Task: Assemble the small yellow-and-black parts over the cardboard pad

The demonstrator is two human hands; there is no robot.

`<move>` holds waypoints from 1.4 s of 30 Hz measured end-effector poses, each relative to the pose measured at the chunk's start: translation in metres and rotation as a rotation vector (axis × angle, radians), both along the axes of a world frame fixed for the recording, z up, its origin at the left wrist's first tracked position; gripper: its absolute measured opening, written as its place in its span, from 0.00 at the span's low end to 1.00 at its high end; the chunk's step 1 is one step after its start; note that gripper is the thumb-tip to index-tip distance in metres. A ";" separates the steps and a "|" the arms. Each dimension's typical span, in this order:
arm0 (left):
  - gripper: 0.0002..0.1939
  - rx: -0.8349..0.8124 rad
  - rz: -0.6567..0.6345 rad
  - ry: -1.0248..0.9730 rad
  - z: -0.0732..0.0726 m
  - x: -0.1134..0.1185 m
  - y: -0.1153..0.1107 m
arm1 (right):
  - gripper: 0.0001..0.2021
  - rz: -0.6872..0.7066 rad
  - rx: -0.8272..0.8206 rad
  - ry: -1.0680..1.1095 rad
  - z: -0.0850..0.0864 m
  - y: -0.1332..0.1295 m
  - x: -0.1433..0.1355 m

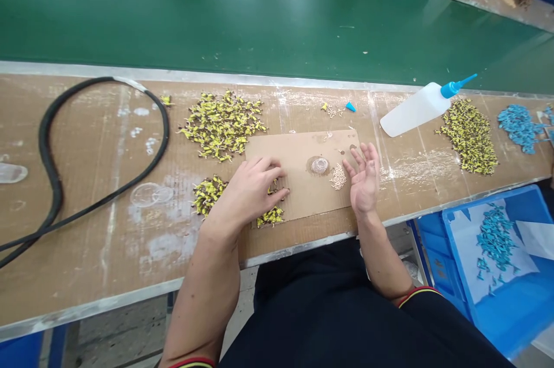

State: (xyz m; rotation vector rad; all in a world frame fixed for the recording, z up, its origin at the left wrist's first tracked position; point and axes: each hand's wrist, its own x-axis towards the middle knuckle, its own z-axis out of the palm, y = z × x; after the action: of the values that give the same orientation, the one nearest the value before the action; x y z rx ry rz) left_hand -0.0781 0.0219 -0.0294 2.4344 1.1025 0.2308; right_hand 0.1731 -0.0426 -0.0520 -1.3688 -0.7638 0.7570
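Note:
My left hand [255, 188] hovers over a small heap of yellow-and-brown pieces [270, 217] at the left edge of a cardboard sheet [298, 151]. Its fingers are bent, thumb and forefinger apart, with nothing visible between them; the palm side is hidden. Palm turned upward, my right hand [364, 180] rests at the sheet's right edge with fingers spread and nothing seen in it. Close to its fingertips lies a little pile of pale beige bits [338, 176]. A small clear dish [319, 165] sits on a wet-looking patch of the sheet.
Larger yellow-and-brown piles [223, 126] lie left, another yellow pile [470, 137] right. A white squeeze bottle [418, 109] with blue nozzle lies behind my right hand. A black cable [54, 166] loops at left. Blue pieces [519, 127] and a blue crate [463, 276] are right. Across the green surface [216, 16], another person's arm shows.

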 end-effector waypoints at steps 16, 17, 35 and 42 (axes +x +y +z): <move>0.10 -0.009 0.001 0.008 0.001 0.000 0.000 | 0.26 -0.115 0.094 -0.153 0.002 -0.001 0.001; 0.10 -0.007 -0.001 0.011 0.000 0.000 0.000 | 0.26 -0.115 0.090 -0.143 0.003 -0.001 0.002; 0.11 -0.007 -0.007 0.008 0.000 0.000 0.000 | 0.22 -0.099 0.170 -0.092 0.003 -0.003 0.006; 0.10 -0.014 0.000 0.003 0.001 0.001 0.000 | 0.25 -0.033 0.089 -0.152 0.000 -0.003 0.004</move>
State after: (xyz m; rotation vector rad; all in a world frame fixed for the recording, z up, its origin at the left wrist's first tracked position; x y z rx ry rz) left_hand -0.0774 0.0220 -0.0280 2.4233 1.1022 0.2190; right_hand 0.1772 -0.0461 -0.0516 -1.3658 -0.8814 0.5905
